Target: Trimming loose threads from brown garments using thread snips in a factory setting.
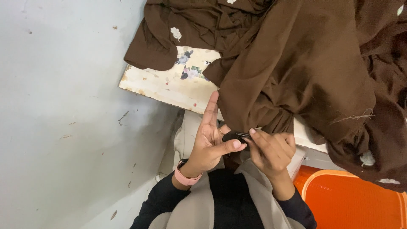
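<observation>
Our right hand (271,150) pinches a small dark clip (243,135) at the hem of the brown cloth (305,68) heaped on the desk (169,87), our left hand (210,142) open beside it; best keep the hem taut.

The cloth (305,63) is dark brown, dotted with small white flower prints. The table (169,87) under it is cream, printed with grey and purple blossoms and green leaves. The wristband (185,178) is pink. The sleeves (159,203) are black, the scarf (199,210) beige. The tub (356,201) is bright orange. The floor (59,106) is pale grey-blue with dark flecks.
</observation>
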